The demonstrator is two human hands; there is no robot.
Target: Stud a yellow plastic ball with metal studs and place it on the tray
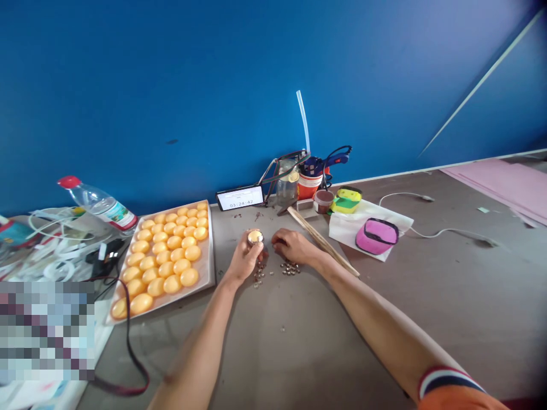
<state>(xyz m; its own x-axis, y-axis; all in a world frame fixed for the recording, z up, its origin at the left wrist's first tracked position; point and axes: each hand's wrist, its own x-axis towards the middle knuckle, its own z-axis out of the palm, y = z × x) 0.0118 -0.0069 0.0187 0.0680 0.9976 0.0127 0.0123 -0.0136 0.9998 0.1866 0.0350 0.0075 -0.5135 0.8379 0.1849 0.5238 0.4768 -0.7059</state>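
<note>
My left hand (244, 259) is closed around a small yellow egg-shaped piece (255, 236), held up off the grey table (299, 341). My right hand (293, 245) lies beside it, palm down, its fingers curled and pinched toward the piece; what they hold, if anything, is too small to see. Small metal beads (290, 267) are scattered on the table under and between both hands. To the left, a white tray (208, 267) carries several rows of the same yellow pieces (166, 256).
A phone (240, 197) showing a timer leans on the blue wall. Cups, a glue gun (329, 160) and jars stand behind a wooden stick (322, 241). A pink pouch (376, 236) lies on white paper. A water bottle (100, 205) and cables sit at left.
</note>
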